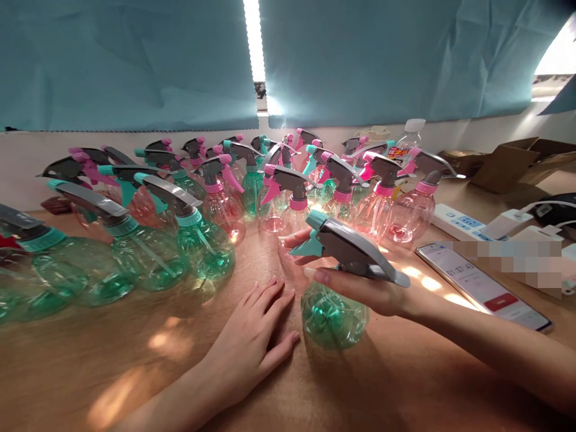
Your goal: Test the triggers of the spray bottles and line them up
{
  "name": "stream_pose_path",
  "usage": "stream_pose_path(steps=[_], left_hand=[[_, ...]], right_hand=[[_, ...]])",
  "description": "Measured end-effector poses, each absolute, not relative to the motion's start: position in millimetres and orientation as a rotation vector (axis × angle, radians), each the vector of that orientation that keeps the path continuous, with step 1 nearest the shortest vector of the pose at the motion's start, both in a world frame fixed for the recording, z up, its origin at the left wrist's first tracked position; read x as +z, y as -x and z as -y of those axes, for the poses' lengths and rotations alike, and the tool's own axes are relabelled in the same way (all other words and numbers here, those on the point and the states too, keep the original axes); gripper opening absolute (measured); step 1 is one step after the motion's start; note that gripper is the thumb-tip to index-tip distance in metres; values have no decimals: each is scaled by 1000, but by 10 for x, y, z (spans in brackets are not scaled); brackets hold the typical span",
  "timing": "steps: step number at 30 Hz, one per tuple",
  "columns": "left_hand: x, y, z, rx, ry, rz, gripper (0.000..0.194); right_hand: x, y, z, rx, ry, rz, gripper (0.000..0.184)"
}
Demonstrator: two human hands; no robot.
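Note:
In the head view, my right hand [360,291] is wrapped round the neck of a green spray bottle [335,321], just under its grey and teal trigger head. The bottle is nearly upright; I cannot tell whether its base rests on the table. My left hand [258,327] lies palm down on the wooden table [234,402], fingers stretched out, a little left of that bottle and holding nothing. Beyond my hands, a pink spray bottle [297,207] and a green spray bottle [204,243] are the nearest of the others.
Several more green and pink spray bottles [148,258] stand in rows at the left and back. To the right lie a phone [481,285] with a running timer, a white power strip [459,222] with plugs and cables, and an open cardboard box [517,165]. Blue cloth [157,66] hangs behind.

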State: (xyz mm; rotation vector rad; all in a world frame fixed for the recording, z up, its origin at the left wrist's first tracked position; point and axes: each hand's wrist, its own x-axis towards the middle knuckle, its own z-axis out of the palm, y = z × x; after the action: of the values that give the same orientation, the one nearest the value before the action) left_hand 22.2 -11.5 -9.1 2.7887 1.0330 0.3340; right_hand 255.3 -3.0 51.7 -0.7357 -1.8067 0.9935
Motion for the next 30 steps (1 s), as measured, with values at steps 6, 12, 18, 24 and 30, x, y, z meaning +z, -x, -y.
stream_pose_path(steps=[6,12,18,24,30], left_hand=[[-95,-210,114,342,-2782,-1023,48],[-86,-219,112,329,-2788,-1030,50],[-128,-208,112,351,-2787,-1026,52],[-144,-210,114,355,-2803,-1030,51],[-82,-229,116,310,-2800,-1036,50]], right_hand=[[543,-2497,20,969,658,1762,33],[538,-2577,13,942,713,1864,28],[620,-2574,19,781,793,1933,17],[644,-2589,36,761,936,1935,17],[651,-2614,36,739,928,1965,17]])
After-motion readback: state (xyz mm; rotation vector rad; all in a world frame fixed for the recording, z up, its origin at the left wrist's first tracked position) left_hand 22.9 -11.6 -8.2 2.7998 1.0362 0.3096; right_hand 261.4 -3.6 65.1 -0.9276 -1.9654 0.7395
